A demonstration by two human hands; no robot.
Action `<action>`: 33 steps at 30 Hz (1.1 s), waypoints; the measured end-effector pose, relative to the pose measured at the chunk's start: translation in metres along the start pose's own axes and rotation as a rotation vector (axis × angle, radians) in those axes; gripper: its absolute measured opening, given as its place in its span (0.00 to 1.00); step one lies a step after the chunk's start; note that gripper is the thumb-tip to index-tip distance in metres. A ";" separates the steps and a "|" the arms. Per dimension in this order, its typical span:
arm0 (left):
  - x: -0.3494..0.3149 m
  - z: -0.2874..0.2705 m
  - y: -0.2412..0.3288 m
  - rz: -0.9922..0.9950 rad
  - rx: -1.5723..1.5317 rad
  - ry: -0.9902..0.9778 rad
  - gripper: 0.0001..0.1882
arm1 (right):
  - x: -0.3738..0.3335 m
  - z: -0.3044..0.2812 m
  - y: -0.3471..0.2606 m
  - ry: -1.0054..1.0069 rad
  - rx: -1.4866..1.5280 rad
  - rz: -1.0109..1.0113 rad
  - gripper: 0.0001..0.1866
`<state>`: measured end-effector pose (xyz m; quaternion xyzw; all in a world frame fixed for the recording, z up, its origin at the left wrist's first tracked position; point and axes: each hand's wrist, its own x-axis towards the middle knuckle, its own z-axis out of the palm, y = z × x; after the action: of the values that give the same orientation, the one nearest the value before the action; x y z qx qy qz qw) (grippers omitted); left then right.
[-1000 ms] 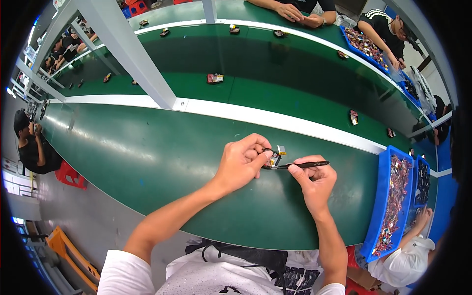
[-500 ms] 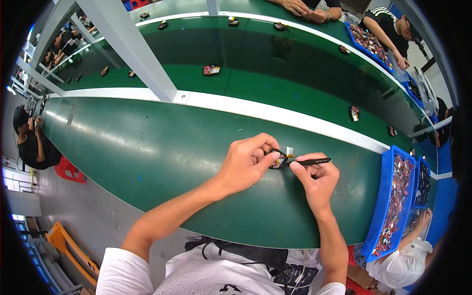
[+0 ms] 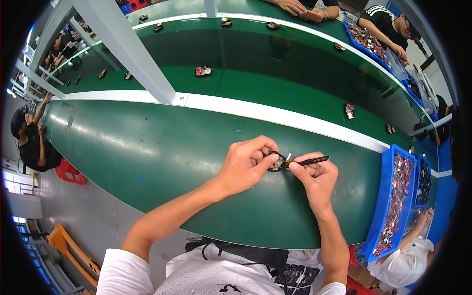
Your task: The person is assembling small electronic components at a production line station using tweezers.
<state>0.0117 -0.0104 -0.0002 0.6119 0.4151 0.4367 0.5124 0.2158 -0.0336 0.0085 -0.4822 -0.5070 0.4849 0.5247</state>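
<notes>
My left hand [image 3: 246, 162] is closed on a small dark casing [image 3: 273, 167], pinched between thumb and fingers above the green table. In my right hand [image 3: 317, 179] I grip black tweezers [image 3: 314, 161], their back end pointing right and their tips reaching the casing. A small silvery-white piece with a yellowish edge [image 3: 288, 157] stands up at the casing, beside the right fingertips. Whether the tweezer tips hold this piece I cannot tell. Fingers hide much of the casing.
At the right edge of the green table [image 3: 147, 167] a long blue tray [image 3: 378, 211] holds many small coloured parts. Beyond a white rail [image 3: 275, 119], a green conveyor [image 3: 275, 93] carries several dark assemblies [image 3: 203, 71]. A grey post [image 3: 123, 44] rises left. Other people sit around.
The silvery-white piece has tilted and sits lower, closer to the right fingertips. My hands stay nearly in place. The assemblies on the conveyor have shifted slightly left.
</notes>
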 end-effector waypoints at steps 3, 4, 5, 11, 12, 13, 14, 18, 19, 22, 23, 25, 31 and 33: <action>0.000 0.000 0.001 0.003 -0.034 -0.001 0.07 | 0.000 -0.002 0.002 -0.003 0.025 0.001 0.06; 0.001 -0.002 0.005 -0.073 -0.119 -0.032 0.08 | 0.001 -0.003 0.003 -0.005 0.049 0.007 0.06; 0.002 -0.004 0.008 -0.148 -0.204 -0.064 0.09 | 0.001 -0.003 0.000 -0.005 0.050 0.006 0.06; 0.007 -0.009 0.006 -0.200 -0.452 -0.163 0.11 | 0.002 -0.012 -0.009 -0.023 0.186 0.148 0.07; 0.007 -0.009 0.006 -0.197 -0.450 -0.166 0.11 | 0.003 -0.014 -0.010 -0.039 0.208 0.181 0.07; 0.007 -0.008 0.006 -0.187 -0.472 -0.166 0.11 | 0.003 -0.016 -0.010 -0.054 0.230 0.215 0.06; 0.006 -0.008 0.006 -0.178 -0.494 -0.167 0.11 | 0.002 -0.014 -0.011 -0.052 0.231 0.212 0.06; 0.006 -0.009 0.004 -0.191 -0.454 -0.158 0.11 | -0.003 -0.004 -0.011 0.008 0.141 0.038 0.07; 0.006 -0.009 0.004 -0.194 -0.451 -0.154 0.11 | -0.006 -0.003 -0.010 0.033 0.050 -0.031 0.07; 0.006 -0.009 0.003 -0.190 -0.448 -0.142 0.12 | -0.008 -0.001 -0.005 0.055 0.003 -0.145 0.07; 0.006 -0.009 0.002 -0.185 -0.450 -0.132 0.12 | -0.008 -0.001 -0.004 0.059 -0.030 -0.192 0.07; 0.006 -0.008 0.000 -0.185 -0.452 -0.127 0.12 | -0.009 0.001 -0.003 0.079 -0.039 -0.209 0.07; 0.006 -0.006 0.001 -0.187 -0.478 -0.098 0.11 | -0.012 0.005 -0.001 0.145 -0.114 -0.306 0.07; 0.006 -0.006 0.001 -0.194 -0.492 -0.090 0.11 | -0.012 0.005 -0.001 0.150 -0.146 -0.342 0.07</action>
<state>0.0075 -0.0030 0.0017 0.4451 0.3302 0.4456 0.7031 0.2107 -0.0460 0.0089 -0.4605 -0.5748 0.3133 0.5995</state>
